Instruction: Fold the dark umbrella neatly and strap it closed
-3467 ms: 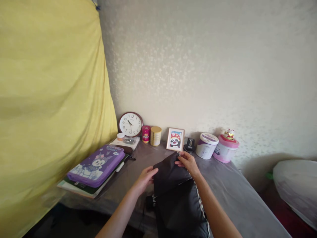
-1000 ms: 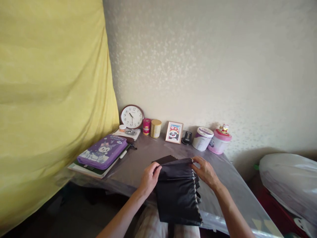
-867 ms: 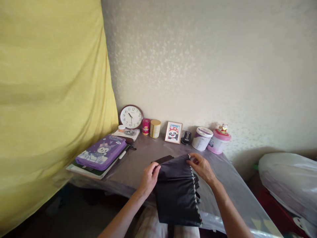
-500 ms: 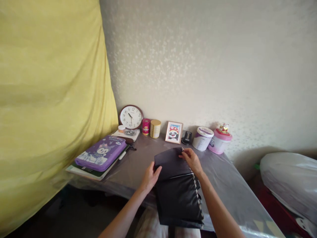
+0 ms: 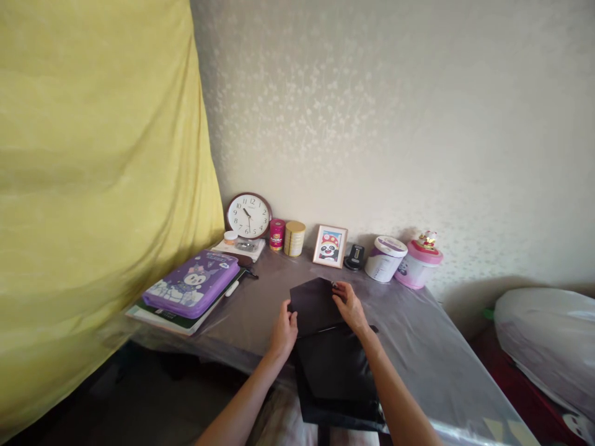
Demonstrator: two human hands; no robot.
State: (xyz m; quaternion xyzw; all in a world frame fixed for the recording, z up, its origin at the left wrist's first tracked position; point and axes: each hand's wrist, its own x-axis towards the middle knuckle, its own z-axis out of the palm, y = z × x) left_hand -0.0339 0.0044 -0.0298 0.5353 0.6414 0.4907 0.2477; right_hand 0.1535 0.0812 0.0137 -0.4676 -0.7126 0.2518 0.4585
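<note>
Both my hands hold a black, slightly glossy folded fabric piece (image 5: pixel 334 365), its kind unclear, above my lap at the table's front edge. My left hand (image 5: pixel 284 328) pinches its upper left edge between thumb and fingers. At the upper right corner of the raised flap, the fingers of my right hand (image 5: pixel 349 305) are closed on the edge. This flap stands tilted up, with a fold line below it. My right forearm hides much of the right side, and the lower end hangs over my legs.
On the table (image 5: pixel 413 347), a purple case (image 5: pixel 193 282) rests on books at left. Along the wall stand a clock (image 5: pixel 250 215), two small cans, a framed panda picture (image 5: pixel 330 246), a black device (image 5: pixel 355 256) and two tubs. A yellow curtain (image 5: pixel 102 186) hangs at left.
The fabric's upper flap has turned, so its checked right-hand trim is now mostly out of sight. My right hand has shifted slightly left and down. The left hand keeps its grip.
</note>
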